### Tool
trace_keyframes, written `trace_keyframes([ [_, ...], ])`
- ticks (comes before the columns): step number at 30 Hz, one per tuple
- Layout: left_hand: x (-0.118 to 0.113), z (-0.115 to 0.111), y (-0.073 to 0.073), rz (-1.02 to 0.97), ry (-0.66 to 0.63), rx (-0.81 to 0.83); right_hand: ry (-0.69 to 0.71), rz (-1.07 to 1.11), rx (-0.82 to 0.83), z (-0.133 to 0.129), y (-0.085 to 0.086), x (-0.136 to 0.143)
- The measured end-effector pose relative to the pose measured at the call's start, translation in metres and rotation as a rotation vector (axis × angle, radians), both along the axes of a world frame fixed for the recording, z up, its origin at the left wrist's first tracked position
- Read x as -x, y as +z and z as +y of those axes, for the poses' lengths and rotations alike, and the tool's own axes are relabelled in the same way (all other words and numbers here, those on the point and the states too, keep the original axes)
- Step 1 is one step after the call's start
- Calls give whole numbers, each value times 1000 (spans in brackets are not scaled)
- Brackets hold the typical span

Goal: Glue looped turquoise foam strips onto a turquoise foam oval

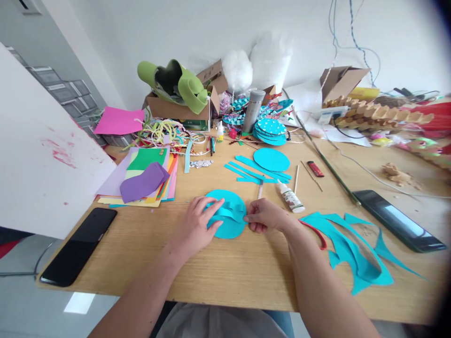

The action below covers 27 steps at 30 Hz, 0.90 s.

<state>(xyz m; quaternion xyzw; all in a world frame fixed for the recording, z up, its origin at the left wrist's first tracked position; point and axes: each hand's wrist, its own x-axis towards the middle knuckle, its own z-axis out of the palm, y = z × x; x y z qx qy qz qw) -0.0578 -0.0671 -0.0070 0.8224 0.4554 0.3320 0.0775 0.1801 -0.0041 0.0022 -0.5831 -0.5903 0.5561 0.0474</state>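
Hands meet over a turquoise foam disc [225,217] lying flat near the front edge of the wooden table [225,272], with a curved turquoise strip [227,212] laid across its upper face. By the look of it the work is somewhere in the middle: a stack of finished-looking dotted discs [270,130] sits farther back beside a metal flask [253,111], another plain disc [271,159] and several cut strips [257,172] wait just behind the one in hand, and a heap of turquoise offcuts [355,256] lies to the right, so cutting seems largely done while this disc has only one strip on it (whether it is glued down I cannot tell).

The left hand [199,224] lies spread and flat, fingers loosely apart, pressing on the left part of the disc and the strip's left end. The right hand [265,216] is curled nearly closed, thumb and forefinger pinched together on the strip's right end at the disc's rim.

A glue bottle [291,196] lies on its side just behind the right hand. A black phone [79,251] rests at the left front corner, a dark tablet [398,219] at the far right, and coloured foam sheets [148,180] are piled to the left.
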Motion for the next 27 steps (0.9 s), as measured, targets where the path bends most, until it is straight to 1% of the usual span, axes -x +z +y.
trace_keyframes([
  [4,3,1,-1,38,64,92,-1,-2,0,-1,1,1],
  [10,6,3,-4,92,71,188,4,-11,40,-3,5,5],
  [18,6,2,-12,104,89,222,8,7,49,-3,3,6],
  [27,6,2,-12,138,101,259,20,-6,43,-4,3,7],
])
